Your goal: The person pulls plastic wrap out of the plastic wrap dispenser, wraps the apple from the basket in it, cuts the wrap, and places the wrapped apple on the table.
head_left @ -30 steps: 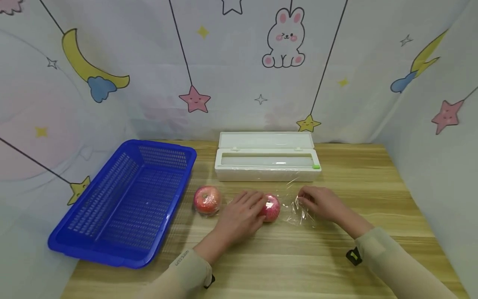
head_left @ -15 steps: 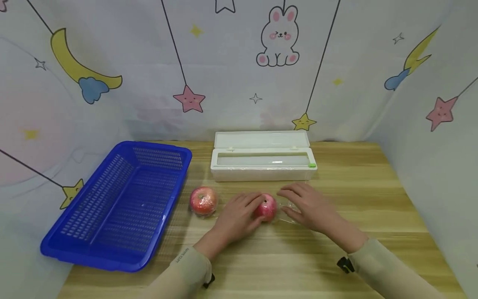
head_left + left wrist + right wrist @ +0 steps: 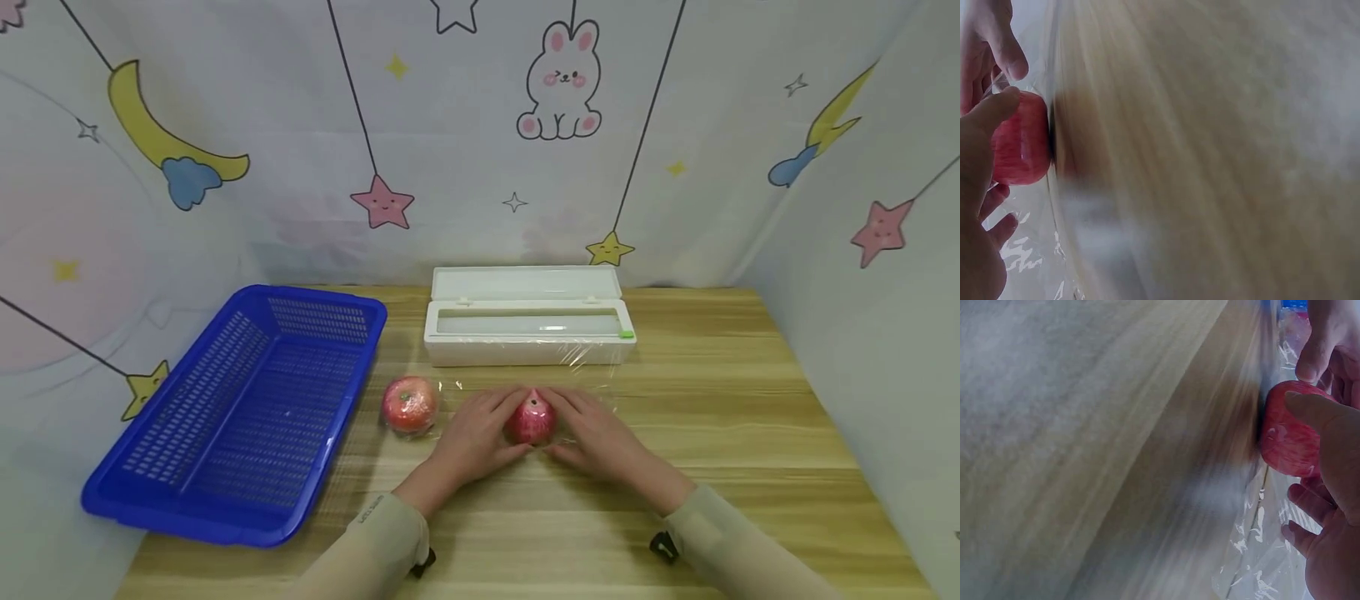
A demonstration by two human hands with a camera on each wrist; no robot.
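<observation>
A red apple (image 3: 532, 423) rests on the wooden table between the two hands, its dark stem end toward the head camera. My left hand (image 3: 474, 437) grips its left side and my right hand (image 3: 600, 440) grips its right. In both wrist views each thumb lies against the apple (image 3: 1291, 437), with fingers round the far side. Clear cling film (image 3: 1260, 550) clings about the apple and spreads out on the table behind it, glinting. To the left of the left hand stands a second apple (image 3: 410, 405), wrapped in shiny film.
Behind the hands is a white cling film box (image 3: 528, 352) with its lid up and a green slider at its right end. A blue plastic basket (image 3: 255, 400) sits at the left. A cartoon-printed cloth (image 3: 450, 125) walls the table.
My right hand has let go of the film at the right and moved left to the apple's right side. My left hand stays on the apple, which has turned slightly.
</observation>
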